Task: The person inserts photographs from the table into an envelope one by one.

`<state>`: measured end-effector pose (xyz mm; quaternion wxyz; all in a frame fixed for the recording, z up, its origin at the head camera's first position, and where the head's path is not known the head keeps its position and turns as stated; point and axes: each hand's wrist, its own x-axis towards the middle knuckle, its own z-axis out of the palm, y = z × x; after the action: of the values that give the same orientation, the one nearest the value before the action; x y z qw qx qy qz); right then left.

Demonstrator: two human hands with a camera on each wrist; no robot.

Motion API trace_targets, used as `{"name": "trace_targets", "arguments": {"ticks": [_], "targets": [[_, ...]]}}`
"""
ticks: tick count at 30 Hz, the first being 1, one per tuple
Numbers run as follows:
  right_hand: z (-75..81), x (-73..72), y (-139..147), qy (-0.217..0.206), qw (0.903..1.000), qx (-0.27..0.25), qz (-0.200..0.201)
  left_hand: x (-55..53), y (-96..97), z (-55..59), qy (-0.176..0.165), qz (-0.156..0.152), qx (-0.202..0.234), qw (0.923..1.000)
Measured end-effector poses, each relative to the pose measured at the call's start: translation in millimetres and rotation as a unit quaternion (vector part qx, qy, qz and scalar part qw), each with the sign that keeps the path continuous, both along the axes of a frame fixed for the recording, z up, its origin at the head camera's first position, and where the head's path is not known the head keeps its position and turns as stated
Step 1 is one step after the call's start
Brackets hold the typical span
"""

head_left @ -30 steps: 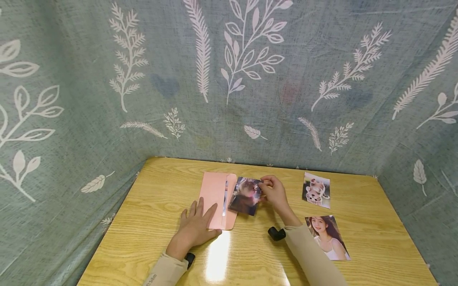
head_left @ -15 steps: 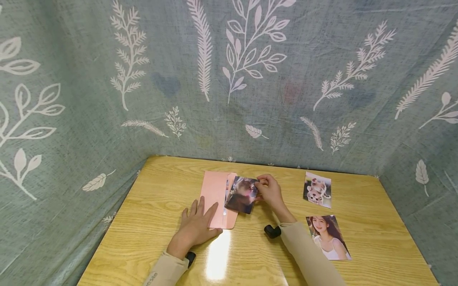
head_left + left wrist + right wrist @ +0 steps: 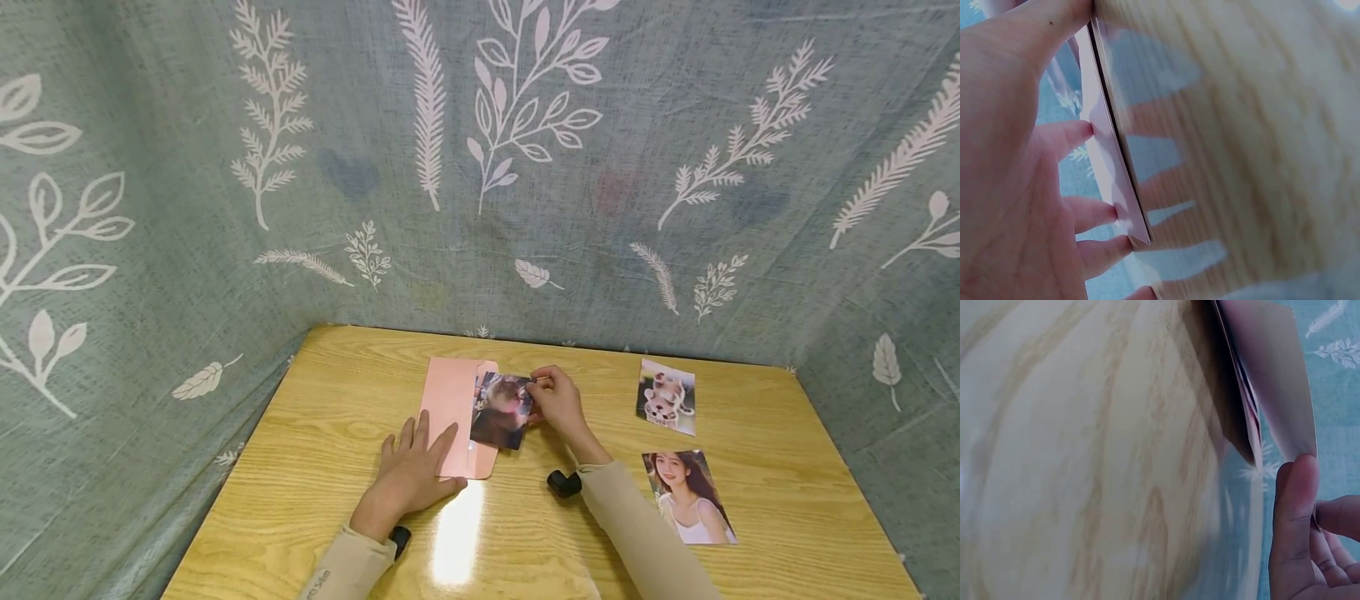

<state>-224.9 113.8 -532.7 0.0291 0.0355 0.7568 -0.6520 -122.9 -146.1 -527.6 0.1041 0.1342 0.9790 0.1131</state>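
Observation:
A pink envelope (image 3: 447, 385) lies on the table with its flap side facing right. My left hand (image 3: 408, 479) rests on its lower left part, fingers spread straight. In the left wrist view those fingertips touch the envelope's thin pink edge (image 3: 1107, 150). Thumb and fingers of my right hand (image 3: 558, 410) pinch the right edge of a dark photo (image 3: 498, 417), whose left edge meets the envelope's opening. The right wrist view shows the pale back of this photo (image 3: 1275, 375), tilted up over the envelope. Part of another print shows inside the opening.
Two more photos lie at the right: a cat photo (image 3: 666, 398) further back and a portrait photo (image 3: 688, 500) nearer. The wooden table (image 3: 315, 433) ends at a patterned grey-green cloth (image 3: 450, 275) hanging behind and along the sides.
My right hand has moved left with the dark photo, bringing its left edge over the flap to the envelope's opening. The left hand has stayed in place on the envelope.

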Motion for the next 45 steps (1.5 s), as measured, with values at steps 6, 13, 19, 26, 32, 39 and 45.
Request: {"name": "trace_targets", "arguments": {"ticks": [6,13,19,26,32,39,45], "targets": [[-2.5,-0.8,-5.8,-0.003,1.0,-0.003,0.007,0.1,0.0,-0.3,0.0,0.0,-0.002,1.0],[-3.4,-2.3,-12.4,-0.009,0.9998,0.016,0.007,-0.3,-0.3,-1.9,0.0,0.0,-0.004,1.0],[-4.0,-3.3,-17.7,-0.011,0.9997,0.02,0.013,-0.5,-0.4,-1.7,-0.005,0.001,-0.006,1.0],[-1.6,-4.6,-25.4,-0.011,0.9994,0.03,0.015,-0.4,-0.7,-1.4,-0.004,0.003,0.0,1.0],[0.0,-6.2,-32.1,-0.014,0.9994,0.027,0.016,-0.3,-0.9,-1.4,-0.001,0.002,0.005,1.0],[-3.6,-8.3,-38.3,-0.019,0.9988,0.043,0.017,0.3,-0.6,0.8,0.002,0.002,0.005,1.0],[-7.3,-11.0,-43.1,-0.016,0.9983,0.052,0.019,0.1,-0.7,1.2,0.001,0.001,0.005,1.0]]}}
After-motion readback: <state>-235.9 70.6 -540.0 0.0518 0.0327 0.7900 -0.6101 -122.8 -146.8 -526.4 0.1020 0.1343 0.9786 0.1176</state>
